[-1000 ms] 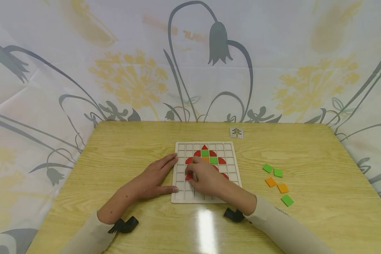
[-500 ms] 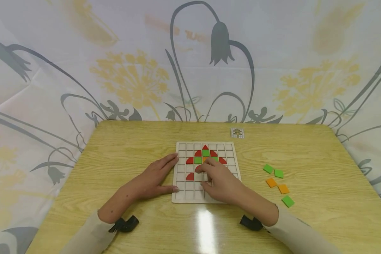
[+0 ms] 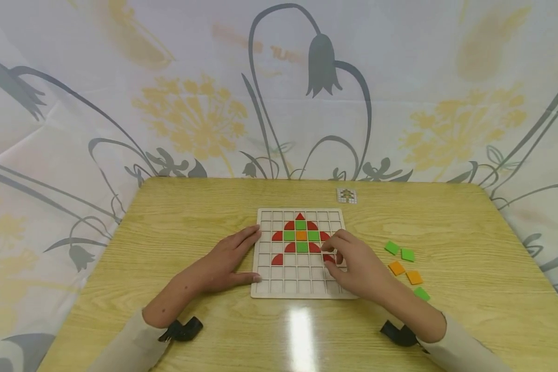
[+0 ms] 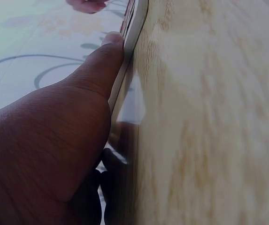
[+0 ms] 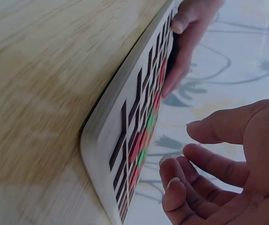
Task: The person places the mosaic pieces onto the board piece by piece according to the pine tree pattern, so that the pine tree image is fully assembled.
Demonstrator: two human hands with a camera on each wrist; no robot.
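A wooden grid board (image 3: pixel 290 287) lies flat on the table. Set in its cells are a red triangle (image 3: pixel 299 217), several red quarter-circle pieces (image 3: pixel 277 260), several green squares (image 3: pixel 301 247) and an orange square (image 3: pixel 301 235). My left hand (image 3: pixel 220 261) rests against the board's left edge, fingertips and thumb touching the rim. Over the board's right side hovers my right hand (image 3: pixel 360 266), its fingers loosely bent and partly covering red pieces there. In the right wrist view the thumb and fingers (image 5: pixel 219 168) stand apart, nothing between them, off the board.
Right of the board lie loose green tiles (image 3: pixel 407 254) and orange tiles (image 3: pixel 414 277), one green tile partly behind the right forearm. A small pattern card (image 3: pixel 346 195) sits near the table's back edge. A flowered cloth (image 3: pixel 195 113) hangs behind the table (image 3: pixel 190 206).
My right hand has moved rightward across the board, from its left-middle cells to its right side, uncovering green, orange and red pieces. My left hand has stayed put.
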